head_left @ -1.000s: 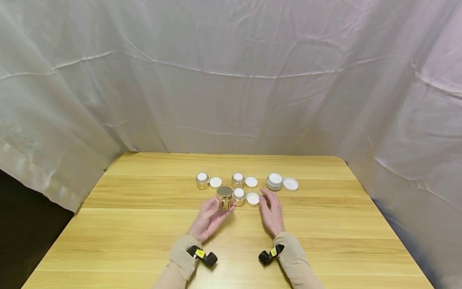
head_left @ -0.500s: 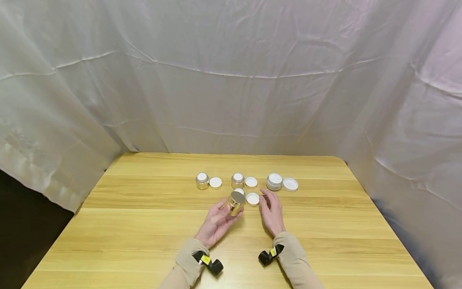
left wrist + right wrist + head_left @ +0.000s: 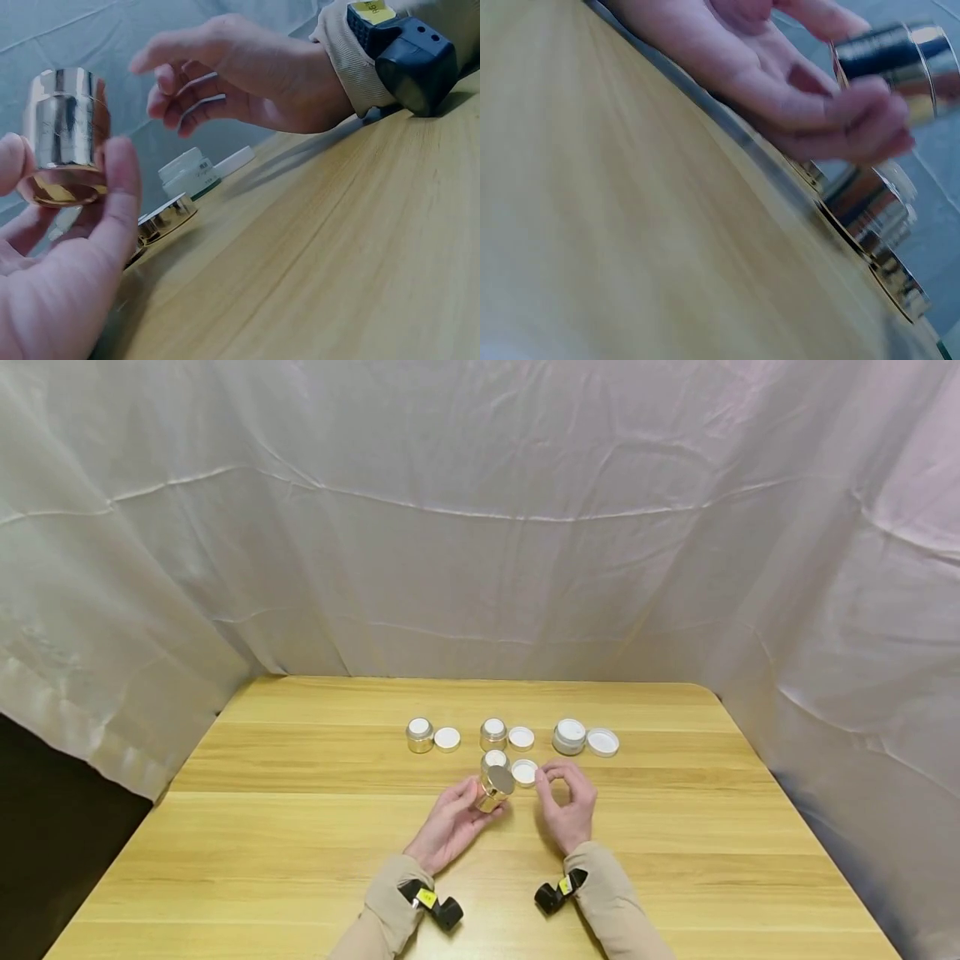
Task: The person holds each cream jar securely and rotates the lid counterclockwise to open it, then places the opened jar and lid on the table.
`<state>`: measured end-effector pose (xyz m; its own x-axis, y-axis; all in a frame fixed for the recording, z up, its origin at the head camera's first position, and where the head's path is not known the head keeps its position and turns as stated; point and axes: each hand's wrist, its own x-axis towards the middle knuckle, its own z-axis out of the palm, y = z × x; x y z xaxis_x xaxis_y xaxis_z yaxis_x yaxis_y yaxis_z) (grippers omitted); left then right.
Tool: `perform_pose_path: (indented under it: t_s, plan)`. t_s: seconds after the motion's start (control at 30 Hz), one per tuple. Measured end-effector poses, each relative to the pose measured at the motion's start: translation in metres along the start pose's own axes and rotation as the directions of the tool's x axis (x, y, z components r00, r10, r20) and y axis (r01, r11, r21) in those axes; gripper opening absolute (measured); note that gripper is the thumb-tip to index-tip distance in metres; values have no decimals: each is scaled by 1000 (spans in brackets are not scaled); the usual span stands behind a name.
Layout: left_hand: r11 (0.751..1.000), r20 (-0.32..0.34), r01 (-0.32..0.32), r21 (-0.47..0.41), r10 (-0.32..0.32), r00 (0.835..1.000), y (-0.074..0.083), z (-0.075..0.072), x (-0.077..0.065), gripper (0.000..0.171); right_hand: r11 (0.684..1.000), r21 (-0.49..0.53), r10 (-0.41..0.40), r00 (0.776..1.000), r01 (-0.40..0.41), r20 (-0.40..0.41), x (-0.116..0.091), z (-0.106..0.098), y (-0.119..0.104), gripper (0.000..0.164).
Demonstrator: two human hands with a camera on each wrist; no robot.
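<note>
My left hand point(image 3: 446, 835) grips a shiny gold cosmetic jar point(image 3: 495, 789) with its gold lid on. In the left wrist view the thumb and fingers lie around the lower part of the gold jar point(image 3: 66, 127), which is held above the table and tilts toward the right in the head view. The right hand point(image 3: 572, 810) hovers to the right of it, fingers loosely bent and nothing between them. Nearest to its fingertips lies an upturned lid point(image 3: 524, 772), white inside. Just behind the held jar stands an uncapped jar point(image 3: 494, 759), partly covered by it.
Along the back row, a gold jar point(image 3: 419, 736) with its lid point(image 3: 447, 740), another jar point(image 3: 493, 735) with its lid point(image 3: 521, 739), and a wider glass jar point(image 3: 569, 737) with its lid point(image 3: 602, 742) stand on the wooden table point(image 3: 300, 843).
The left hand has carried the gold jar rightward and a little nearer, tilting it. The right hand has lifted from beside the upturned lid, its fingers bending more.
</note>
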<state>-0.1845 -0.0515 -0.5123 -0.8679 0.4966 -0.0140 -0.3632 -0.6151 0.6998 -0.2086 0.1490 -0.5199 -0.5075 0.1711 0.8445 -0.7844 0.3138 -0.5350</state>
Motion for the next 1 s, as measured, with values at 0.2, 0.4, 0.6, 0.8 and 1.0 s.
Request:
perform_pose_path:
  t_s: [0.2,0.4,0.6,0.8,1.0]
  plan:
    - [997,-14,50,66,-50,999,-1,1,2,56,990,117,-85,994,77,68,-6,7,-9,13]
    - [999,23,38,35,-39,999,-1,1,3,54,985,146,-112,982,89,155,-10,14,-21,23]
    - [998,56,39,53,-42,998,-1,0,3,54,989,118,-111,976,90,189,-8,18,-28,34]
    - [997,50,47,64,-50,997,-1,1,2,54,984,99,-162,970,146,182,-13,19,-21,34]
    - [997,49,42,69,-46,998,-1,0,2,52,977,94,-206,959,190,196,-15,21,-21,37]
